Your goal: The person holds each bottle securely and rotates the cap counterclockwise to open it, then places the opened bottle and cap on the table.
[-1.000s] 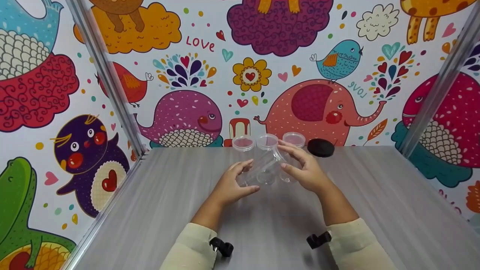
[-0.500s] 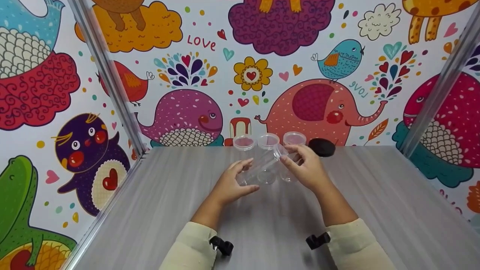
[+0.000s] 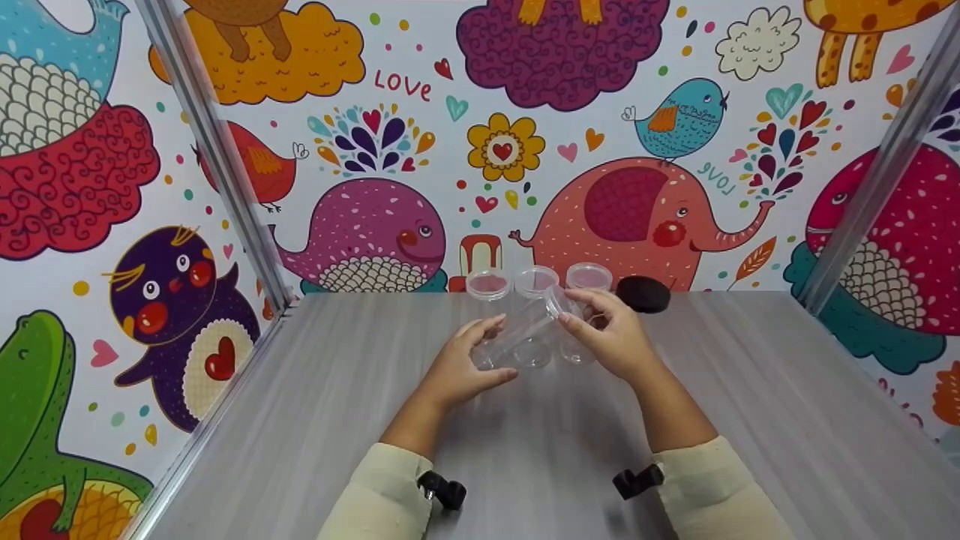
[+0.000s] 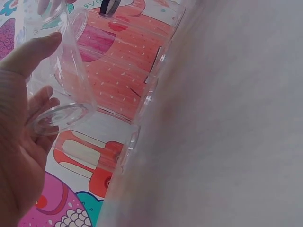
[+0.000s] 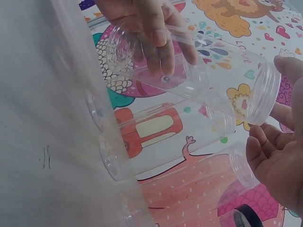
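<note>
A clear plastic jar (image 3: 517, 334) is held tilted above the table, its wide mouth rim (image 5: 266, 94) up and to the right. My left hand (image 3: 466, 366) grips it near the round base (image 4: 61, 118), thumb on one side and fingers on the other. At the mouth end, my right hand (image 3: 621, 337) holds the rim between thumb and fingers. Three similar clear jars stand in a row behind: a left one (image 3: 487, 286), a middle one (image 3: 536, 279) and a right one (image 3: 589, 276). The held jar and right hand partly cover them.
Right of the row is a black lid (image 3: 643, 295); my right hand hides part of what is under it. The grey wood-grain table (image 3: 322, 420) ends at a cartoon-printed wall (image 3: 360, 247). Metal posts (image 3: 225, 165) stand at the corners.
My right hand has shifted round the rim, its thumb moving up and its fingers curling in more. The left hand keeps its hold, and the standing jars have not moved.
</note>
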Available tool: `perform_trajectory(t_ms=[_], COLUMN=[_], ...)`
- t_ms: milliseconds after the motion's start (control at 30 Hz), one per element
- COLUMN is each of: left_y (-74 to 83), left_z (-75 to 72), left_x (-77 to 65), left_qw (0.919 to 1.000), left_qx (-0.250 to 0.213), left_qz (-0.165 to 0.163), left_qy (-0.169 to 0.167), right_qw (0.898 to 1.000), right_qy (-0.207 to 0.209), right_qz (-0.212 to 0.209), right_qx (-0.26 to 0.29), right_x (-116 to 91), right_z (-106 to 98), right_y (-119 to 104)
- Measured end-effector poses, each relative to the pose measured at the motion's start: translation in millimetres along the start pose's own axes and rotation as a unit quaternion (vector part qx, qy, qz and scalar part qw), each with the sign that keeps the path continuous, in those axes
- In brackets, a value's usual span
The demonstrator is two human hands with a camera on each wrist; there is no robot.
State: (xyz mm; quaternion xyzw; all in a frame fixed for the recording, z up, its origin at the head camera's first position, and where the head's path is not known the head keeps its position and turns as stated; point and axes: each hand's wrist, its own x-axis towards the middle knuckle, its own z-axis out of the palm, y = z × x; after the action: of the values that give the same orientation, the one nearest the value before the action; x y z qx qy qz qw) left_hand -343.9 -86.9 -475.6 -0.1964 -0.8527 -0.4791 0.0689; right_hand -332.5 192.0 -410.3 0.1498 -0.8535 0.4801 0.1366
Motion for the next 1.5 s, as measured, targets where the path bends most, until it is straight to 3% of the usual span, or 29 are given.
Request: perform_trajectory(t_ms=[700,833,1133,1500], left_y=[-0.7,-1.4,-2.3,-3.7], left_z=[-2.0,-1.3,0.9,3.0], left_x=[0.3,0.2,0.2,1.2], left_qw=[0.9999,1.0000,0.9999,1.0000], left_qx=[-0.004,-0.003,-0.008,0.000], left_qz=[0.008,0.007,0.010,0.002], left_qy=[-0.010,-0.006,-0.005,-0.006], right_qw=[0.994,0.995,1.000,0.999], right_qy=[-0.047,-0.044,0.012,0.002], right_qz=[-0.052,-0.047,0.005,0.027], right_qx=[0.090,0.076,0.004,-0.021], right_x=[0.9,0.8,3.6,2.8], right_z=[-2.7,-1.8,1.0,2.4], right_y=[2.7,2.9,4.6,2.7])
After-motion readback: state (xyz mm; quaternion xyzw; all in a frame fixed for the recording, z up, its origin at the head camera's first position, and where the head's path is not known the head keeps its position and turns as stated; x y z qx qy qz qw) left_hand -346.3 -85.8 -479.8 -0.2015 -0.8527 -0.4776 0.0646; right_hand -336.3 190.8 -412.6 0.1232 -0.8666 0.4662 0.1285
